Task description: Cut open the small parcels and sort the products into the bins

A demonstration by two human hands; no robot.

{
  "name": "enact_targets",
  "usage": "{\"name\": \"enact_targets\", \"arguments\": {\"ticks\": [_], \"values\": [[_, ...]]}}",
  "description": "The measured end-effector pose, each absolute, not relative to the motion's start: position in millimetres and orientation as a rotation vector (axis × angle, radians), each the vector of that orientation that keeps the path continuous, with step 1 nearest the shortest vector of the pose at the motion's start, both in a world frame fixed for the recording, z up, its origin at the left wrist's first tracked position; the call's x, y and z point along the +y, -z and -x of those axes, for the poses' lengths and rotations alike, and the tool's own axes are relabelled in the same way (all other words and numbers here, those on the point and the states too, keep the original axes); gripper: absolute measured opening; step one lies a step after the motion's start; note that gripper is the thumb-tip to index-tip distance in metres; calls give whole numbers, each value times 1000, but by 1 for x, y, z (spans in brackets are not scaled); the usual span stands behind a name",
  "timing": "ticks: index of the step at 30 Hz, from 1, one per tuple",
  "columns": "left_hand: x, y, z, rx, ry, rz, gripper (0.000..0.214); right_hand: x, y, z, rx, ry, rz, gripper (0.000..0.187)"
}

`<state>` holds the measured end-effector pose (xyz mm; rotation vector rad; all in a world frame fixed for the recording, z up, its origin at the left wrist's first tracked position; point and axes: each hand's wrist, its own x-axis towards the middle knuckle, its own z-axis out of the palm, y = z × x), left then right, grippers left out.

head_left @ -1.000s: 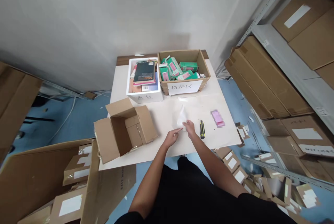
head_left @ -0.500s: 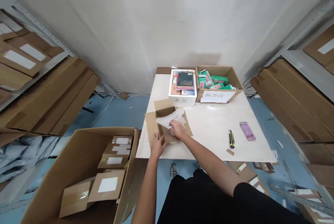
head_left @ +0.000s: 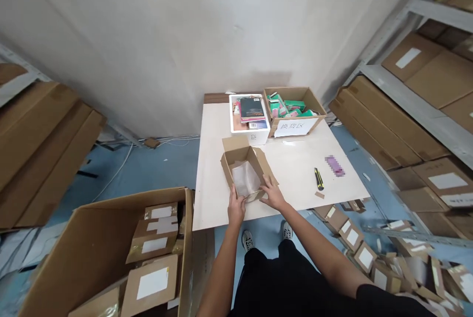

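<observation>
An opened cardboard box (head_left: 229,170) stands near the front of the white table, its far flap (head_left: 235,142) raised. Inside it lies a whitish, translucent packing sheet (head_left: 246,178), and whatever is under that is hidden. My left hand (head_left: 236,207) grips the box at its near left corner, thumb toward the front. On the near right side, my right hand (head_left: 272,195) holds the box wall and flap, fingers along the outside. A yellow and black box cutter (head_left: 318,179) rests to the right, beside a small brown cardboard scrap (head_left: 320,194).
Behind the box stand a white bin (head_left: 250,136) of books and a labelled carton (head_left: 310,122) of green and pink packets. A blurred purple item (head_left: 335,165) lies at right. A large carton (head_left: 96,211) of parcels adjoins the table's left; shelves (head_left: 424,93) and floor parcels (head_left: 364,253) are at right.
My right hand has let go of the packing sheet, which now lies inside the box, and moved to the box's right side. The box has turned slightly, and the view has shifted right.
</observation>
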<state>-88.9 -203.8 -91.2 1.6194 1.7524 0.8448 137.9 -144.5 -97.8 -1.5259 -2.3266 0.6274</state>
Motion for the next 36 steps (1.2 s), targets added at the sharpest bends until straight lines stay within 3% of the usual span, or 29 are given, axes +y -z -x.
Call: {"name": "enact_targets", "arguments": {"ticks": [6,13,20,28,36], "values": [[-196,51,39,1521,-879,-1827,24,-157,64,-203,-2005,-369,1555,12],[-146,1,-89,1152,-842,-2043,21,-190,25,-332,-1586,-224,1752,3],[-148,-12,-295,735,-704,-2184,23,-277,18,-497,-1234,-95,2047,15],[-216,3,-509,219,-577,-2431,27,-421,36,-642,-854,217,2418,19],[-276,-22,-603,-6,-513,-2548,47,-519,37,-711,-403,353,2551,48]]}}
